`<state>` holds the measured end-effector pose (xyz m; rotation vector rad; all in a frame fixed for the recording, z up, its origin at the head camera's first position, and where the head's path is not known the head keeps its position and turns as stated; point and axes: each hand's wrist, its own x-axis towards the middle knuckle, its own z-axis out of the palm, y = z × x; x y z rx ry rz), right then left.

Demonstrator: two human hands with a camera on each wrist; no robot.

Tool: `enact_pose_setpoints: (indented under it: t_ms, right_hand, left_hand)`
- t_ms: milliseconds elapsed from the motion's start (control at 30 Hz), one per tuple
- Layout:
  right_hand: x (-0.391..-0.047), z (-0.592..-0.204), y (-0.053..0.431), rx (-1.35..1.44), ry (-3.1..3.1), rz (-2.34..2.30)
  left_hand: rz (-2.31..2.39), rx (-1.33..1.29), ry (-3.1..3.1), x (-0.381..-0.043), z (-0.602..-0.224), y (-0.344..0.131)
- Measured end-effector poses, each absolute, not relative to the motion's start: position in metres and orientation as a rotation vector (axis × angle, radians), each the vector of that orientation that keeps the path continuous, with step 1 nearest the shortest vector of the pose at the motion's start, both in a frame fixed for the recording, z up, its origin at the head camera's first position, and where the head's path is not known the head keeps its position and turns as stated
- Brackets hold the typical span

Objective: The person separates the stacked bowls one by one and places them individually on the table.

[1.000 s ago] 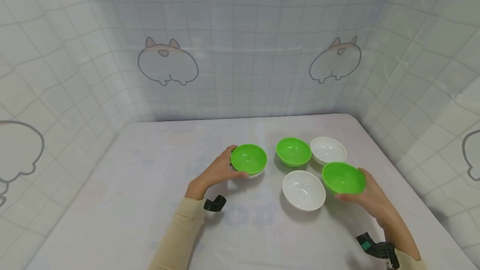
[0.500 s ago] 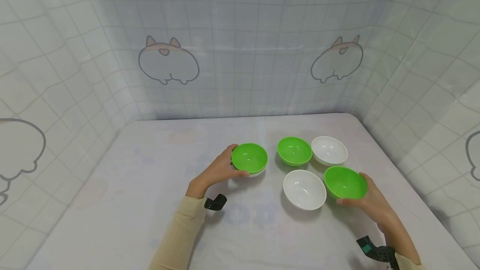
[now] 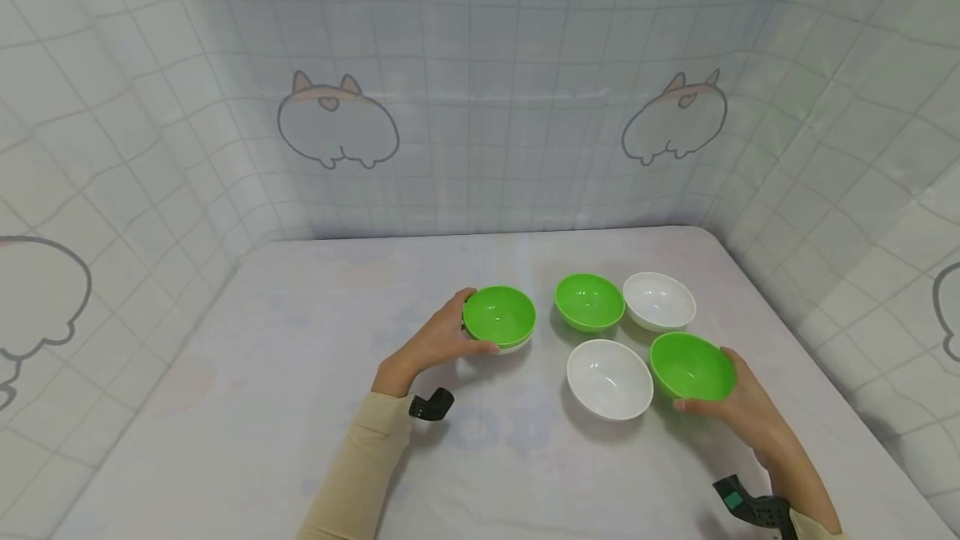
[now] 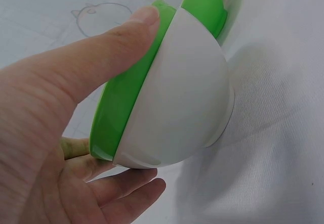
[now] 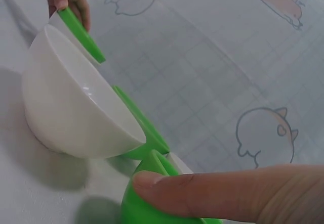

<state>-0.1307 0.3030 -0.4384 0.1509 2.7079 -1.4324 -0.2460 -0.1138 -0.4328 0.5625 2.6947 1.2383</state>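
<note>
With thumb and fingers spread round its sides, my left hand (image 3: 437, 343) grips a green bowl (image 3: 498, 317) nested in a white bowl (image 4: 182, 92). The left wrist view shows the thumb pressing the green bowl's side, the fingers passing beneath, and the white bowl's foot at the cloth. At the right, my right hand (image 3: 741, 398) holds another green bowl (image 3: 690, 367) by its sides, thumb on the near side. Its far fingers are mostly hidden behind the bowl. Just left of it a white bowl (image 3: 609, 382) stands upright.
Behind, a third green bowl (image 3: 588, 303) and a white bowl (image 3: 658, 302) stand side by side, rims close together. A pale cloth covers the table (image 3: 247, 407). Grid-patterned curtains (image 3: 480, 107) rise at the back and both sides.
My right hand has lowered its green bowl slightly and brought it a little nearer to me, mostly in the first half second. The left hand and its bowls have stayed in place.
</note>
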Motion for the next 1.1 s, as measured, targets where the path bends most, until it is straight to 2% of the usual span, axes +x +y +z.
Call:
enact_pose_setpoints:
  t_ms: [1100]
  right_hand:
    - [-0.1271, -0.4417, 0.3058, 0.127, 2.77, -1.313]
  left_hand:
    - [1.254, 0.556, 2.691, -0.2455, -0.432, -0.1133]
